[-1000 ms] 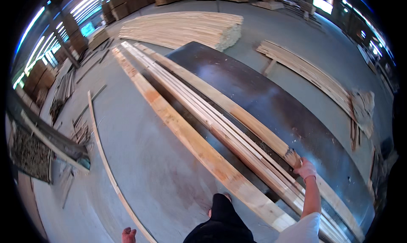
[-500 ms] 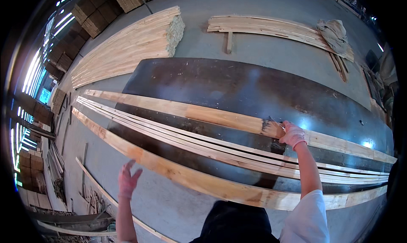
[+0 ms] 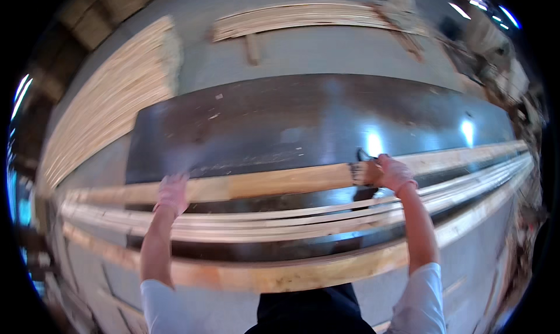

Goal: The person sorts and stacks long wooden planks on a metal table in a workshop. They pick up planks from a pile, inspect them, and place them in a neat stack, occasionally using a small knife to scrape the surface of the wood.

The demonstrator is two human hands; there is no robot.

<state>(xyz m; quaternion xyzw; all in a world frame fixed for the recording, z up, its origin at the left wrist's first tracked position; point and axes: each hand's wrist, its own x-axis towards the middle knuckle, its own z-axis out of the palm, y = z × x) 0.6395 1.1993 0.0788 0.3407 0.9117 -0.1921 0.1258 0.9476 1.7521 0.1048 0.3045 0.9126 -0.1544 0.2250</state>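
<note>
Both my hands wear thin pinkish gloves. My left hand (image 3: pixel 172 193), slightly blurred, lies on the far wooden board (image 3: pixel 262 183) with its fingers stretched across it. Further right along that same board, my right hand (image 3: pixel 396 173) is closed around what looks like a brush (image 3: pixel 368 173), with dark bristles pointing left and a small black loop above. Several thin wooden strips (image 3: pixel 280 224) lie bundled in front of the far board. Nearest to my body runs another long board (image 3: pixel 256 275). The fingertips of my right hand are partly hidden.
A dark, shiny tabletop (image 3: pixel 262 118) lies under the boards and stretches away behind them. On the floor beyond stand a large stack of planks (image 3: pixel 111 95) at the left and a lower pile of strips (image 3: pixel 309 16). Cluttered cloth-like items (image 3: pixel 513 80) are at the far right.
My left hand has come up from the near left and now rests on the far board. My right hand keeps its hold on the brush. The whole view has turned.
</note>
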